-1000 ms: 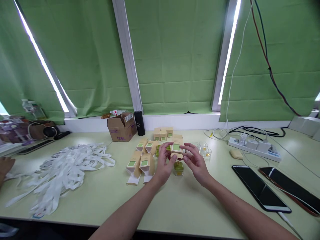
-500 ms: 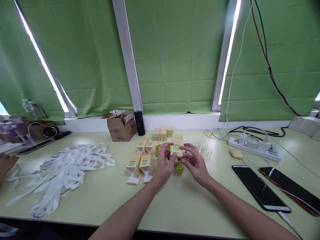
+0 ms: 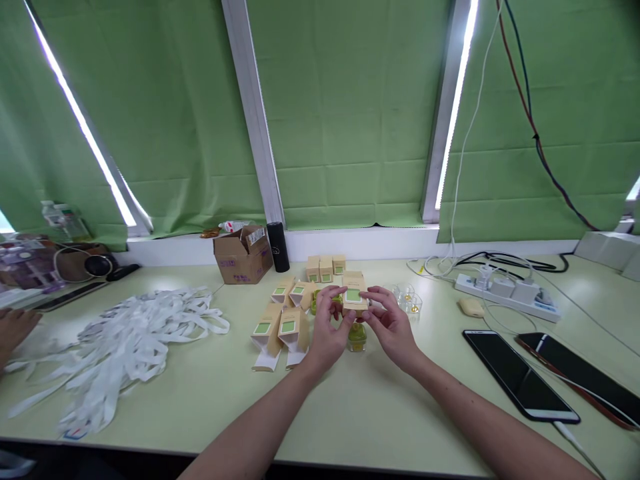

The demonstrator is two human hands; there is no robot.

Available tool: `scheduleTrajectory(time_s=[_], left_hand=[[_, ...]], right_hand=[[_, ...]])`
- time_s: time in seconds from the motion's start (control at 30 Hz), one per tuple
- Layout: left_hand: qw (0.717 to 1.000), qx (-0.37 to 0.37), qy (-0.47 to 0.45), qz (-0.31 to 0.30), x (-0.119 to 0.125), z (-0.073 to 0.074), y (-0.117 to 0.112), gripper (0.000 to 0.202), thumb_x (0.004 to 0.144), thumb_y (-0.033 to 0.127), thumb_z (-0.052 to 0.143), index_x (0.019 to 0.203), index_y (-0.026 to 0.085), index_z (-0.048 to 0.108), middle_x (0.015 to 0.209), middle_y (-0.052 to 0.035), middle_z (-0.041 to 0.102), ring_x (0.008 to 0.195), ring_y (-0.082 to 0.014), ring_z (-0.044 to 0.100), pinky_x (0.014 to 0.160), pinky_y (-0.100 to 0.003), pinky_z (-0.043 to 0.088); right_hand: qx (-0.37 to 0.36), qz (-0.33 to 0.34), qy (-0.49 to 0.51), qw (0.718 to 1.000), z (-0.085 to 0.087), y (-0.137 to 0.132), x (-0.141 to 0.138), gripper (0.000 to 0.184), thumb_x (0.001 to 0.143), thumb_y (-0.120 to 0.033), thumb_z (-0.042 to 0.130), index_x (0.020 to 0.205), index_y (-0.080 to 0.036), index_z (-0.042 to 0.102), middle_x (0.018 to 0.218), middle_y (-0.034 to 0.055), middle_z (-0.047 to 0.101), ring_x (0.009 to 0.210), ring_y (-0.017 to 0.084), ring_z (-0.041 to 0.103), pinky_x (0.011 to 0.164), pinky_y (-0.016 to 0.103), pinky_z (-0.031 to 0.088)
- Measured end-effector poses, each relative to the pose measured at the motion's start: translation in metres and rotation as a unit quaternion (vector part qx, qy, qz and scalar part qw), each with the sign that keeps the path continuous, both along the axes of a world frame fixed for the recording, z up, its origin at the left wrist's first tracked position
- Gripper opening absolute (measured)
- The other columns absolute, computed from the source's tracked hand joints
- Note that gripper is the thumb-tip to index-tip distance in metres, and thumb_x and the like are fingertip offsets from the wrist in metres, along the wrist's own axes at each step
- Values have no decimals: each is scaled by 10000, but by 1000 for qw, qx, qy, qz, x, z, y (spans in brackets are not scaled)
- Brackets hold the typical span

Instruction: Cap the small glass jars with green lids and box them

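Observation:
Between my hands is a small kraft paper box (image 3: 353, 295) with a green label. My left hand (image 3: 330, 331) grips its left side, thumb at the lower edge. My right hand (image 3: 392, 325) holds its right side, with thumb and fingers at the near end. Just below the box stands a small glass jar (image 3: 357, 339) with green and yellow contents. To the left of my left hand lie several similar paper boxes (image 3: 295, 327), the near ones with white end flaps open. More green jars are partly hidden behind my left hand.
Three closed kraft boxes (image 3: 326, 268) stand at the back. Clear glass jars (image 3: 409, 301) sit right of my right hand. White ribbons (image 3: 145, 333) heap at left, near another person's hand (image 3: 17, 330). A cardboard carton (image 3: 243, 257), power strip (image 3: 507, 298) and phone (image 3: 520, 375) lie around.
My fingers have shifted slightly on the box's near end, and the box's near edge sits a little lower. The other person's hand at far left has moved slightly inward.

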State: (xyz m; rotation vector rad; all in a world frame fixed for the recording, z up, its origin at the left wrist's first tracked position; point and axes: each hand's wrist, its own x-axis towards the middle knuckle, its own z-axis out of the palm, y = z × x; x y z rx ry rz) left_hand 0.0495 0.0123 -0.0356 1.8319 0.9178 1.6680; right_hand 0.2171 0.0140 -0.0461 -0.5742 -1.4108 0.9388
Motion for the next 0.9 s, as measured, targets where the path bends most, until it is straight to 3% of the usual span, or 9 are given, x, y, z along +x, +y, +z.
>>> scheduleTrajectory(time_s=[0.6, 0.73, 0.9], left_hand=[[1000, 9, -5, 24, 3, -5, 3, 334, 967, 453, 682, 1217, 238, 626, 1361, -120, 497, 1046, -209, 616, 840, -353, 556], [999, 15, 2, 38, 3, -3, 1, 342, 972, 477, 664, 1217, 240, 628, 1352, -127, 508, 1080, -229, 613, 855, -367, 562], [998, 21, 41, 50, 0, 1, -2, 367, 1010, 446, 604, 1340, 285, 607, 1429, -135, 485, 1197, -275, 591, 953, -430, 548]], right_hand=[[-7, -33, -6, 999, -2, 1, -1, 311, 946, -529, 699, 1167, -314, 734, 1348, 72, 460, 789, 135, 685, 809, 419, 685], [1, -33, -17, 999, -3, 2, 0, 307, 966, -517, 676, 1208, -332, 721, 1361, 68, 455, 785, 127, 696, 853, 429, 675], [-3, -18, -32, 999, -3, 5, 1, 381, 977, -512, 664, 1325, -356, 672, 1490, 82, 434, 931, 164, 726, 997, 453, 616]])
